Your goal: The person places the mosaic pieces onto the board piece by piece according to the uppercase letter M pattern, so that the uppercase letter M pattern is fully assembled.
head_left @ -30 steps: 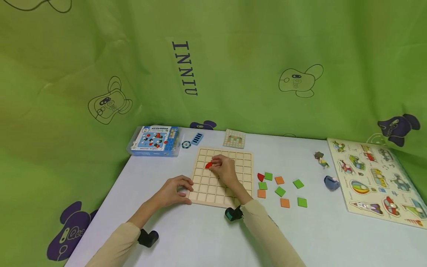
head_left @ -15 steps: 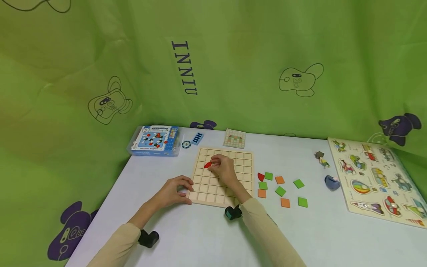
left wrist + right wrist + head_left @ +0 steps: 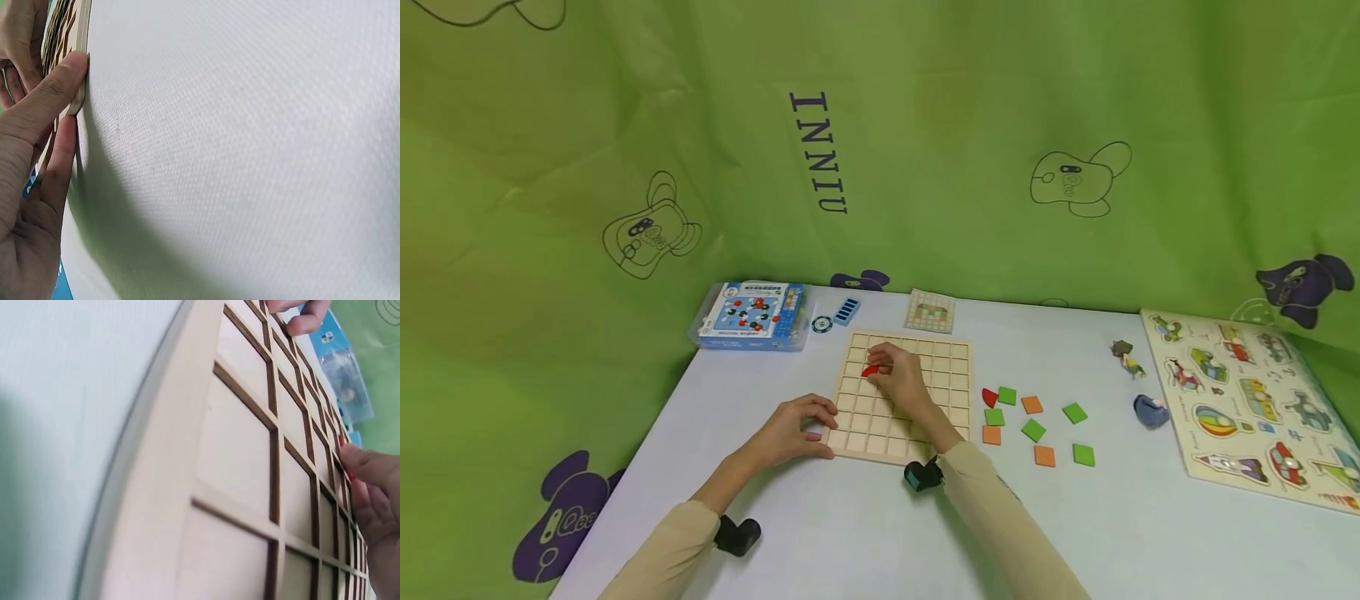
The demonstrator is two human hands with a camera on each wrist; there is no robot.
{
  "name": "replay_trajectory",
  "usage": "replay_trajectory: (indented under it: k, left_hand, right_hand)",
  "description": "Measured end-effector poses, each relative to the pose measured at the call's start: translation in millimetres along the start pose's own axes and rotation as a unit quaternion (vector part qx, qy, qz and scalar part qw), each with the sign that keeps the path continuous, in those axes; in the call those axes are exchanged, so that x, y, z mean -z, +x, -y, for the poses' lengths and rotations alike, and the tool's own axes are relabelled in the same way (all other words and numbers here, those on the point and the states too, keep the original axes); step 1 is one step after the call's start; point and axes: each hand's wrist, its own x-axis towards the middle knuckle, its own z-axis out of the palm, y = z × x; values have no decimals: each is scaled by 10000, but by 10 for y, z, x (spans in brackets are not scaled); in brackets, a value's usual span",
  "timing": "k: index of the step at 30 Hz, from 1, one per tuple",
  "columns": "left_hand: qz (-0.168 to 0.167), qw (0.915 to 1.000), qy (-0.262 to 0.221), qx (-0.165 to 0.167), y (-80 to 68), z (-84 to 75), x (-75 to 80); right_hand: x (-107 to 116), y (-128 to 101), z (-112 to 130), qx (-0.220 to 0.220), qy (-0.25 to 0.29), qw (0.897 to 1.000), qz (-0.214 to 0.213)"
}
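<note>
Red piece (image 3: 870,371) pinched in right hand (image 3: 901,385) (orientation unclear), left hand (image 3: 795,429) gripping grid board (image 3: 925,417) corner.

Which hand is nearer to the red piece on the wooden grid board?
Right. The right hand touches the red piece; the left hand holds the grid board at its near-left corner.
</note>
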Motion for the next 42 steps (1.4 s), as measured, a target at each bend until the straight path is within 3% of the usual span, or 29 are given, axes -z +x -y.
replay_trajectory:
  k: [6, 10, 18, 26, 33, 42]
  left_hand:
    - [1, 10000, -52, 42, 22, -32, 2]
    - [-10, 10000, -81, 49, 25, -36, -8]
    - [-11, 10000, 39, 1, -5, -10, -2]
    - [-12, 10000, 1, 60, -35, -1, 62]
    - [13, 9999, -139, 95, -11, 30, 63]
    - [114, 9998, -173, 37, 32, 28, 3]
  right_hand:
    - [164, -36, -14, 217, 69, 9997, 47]
    - [513, -213, 9, 226, 223, 9995, -44]
    - [1427, -973, -45, -85, 215, 9996, -190]
    - [2113, -1655, -134, 191, -1068, 9934, -370]
    - [2364, -1925, -378, -236, -1400, 9896, -211]
    - [2550, -2067, -424, -399, -926, 9948, -158]
